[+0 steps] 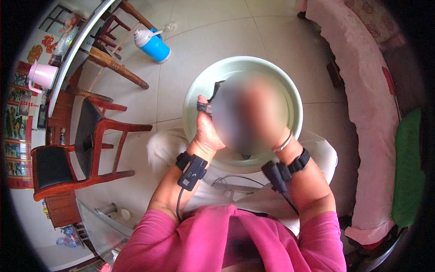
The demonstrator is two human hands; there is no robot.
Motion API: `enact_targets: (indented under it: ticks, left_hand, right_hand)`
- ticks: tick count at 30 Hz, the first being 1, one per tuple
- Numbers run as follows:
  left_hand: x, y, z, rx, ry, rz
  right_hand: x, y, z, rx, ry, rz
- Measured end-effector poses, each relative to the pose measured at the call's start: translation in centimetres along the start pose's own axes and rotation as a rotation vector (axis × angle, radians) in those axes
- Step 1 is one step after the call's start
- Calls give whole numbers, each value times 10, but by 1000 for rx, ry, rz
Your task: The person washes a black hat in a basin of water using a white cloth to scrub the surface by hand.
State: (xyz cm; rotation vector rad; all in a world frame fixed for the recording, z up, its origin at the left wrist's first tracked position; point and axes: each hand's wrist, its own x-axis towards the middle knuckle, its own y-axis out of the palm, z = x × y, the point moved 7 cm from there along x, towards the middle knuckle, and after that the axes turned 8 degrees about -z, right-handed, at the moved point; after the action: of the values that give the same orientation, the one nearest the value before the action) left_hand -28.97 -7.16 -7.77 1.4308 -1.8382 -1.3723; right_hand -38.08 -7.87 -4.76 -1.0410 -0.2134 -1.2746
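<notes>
A pale green basin (295,102) stands in front of me between my knees. My left hand (207,127) is over its left side, thumb up, with a dark band round the thumb. Dark cloth-like material (218,86) shows beside that thumb, within the basin. My right hand (263,105) is over the right side of the basin, mostly lost in a blurred patch, with a bangle at the wrist. The blur hides the fingers of both hands and most of what lies between them, so I cannot tell what either hand holds. Each forearm wears a strapped black device with a cable.
A blue thermos flask (154,47) stands on the tiled floor beyond the basin, to the left. Wooden chairs (98,136) and a table (80,40) with a pink jug (44,75) are at the left. A pink-covered piece of furniture (370,136) runs along the right.
</notes>
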Motion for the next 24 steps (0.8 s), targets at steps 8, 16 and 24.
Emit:
enact_targets:
  ticks: [8,16,24]
  left_hand:
    - [-5,3,-12,-7,21,77]
    - [3,4,-1,-8,-35,74]
    - [-3,-4,-1,60,26,56]
  right_hand:
    - [4,15,37,-103,-31,-14]
    - [-4,5,-17,29,147,69]
    - [4,0,-2,25,-1,-134]
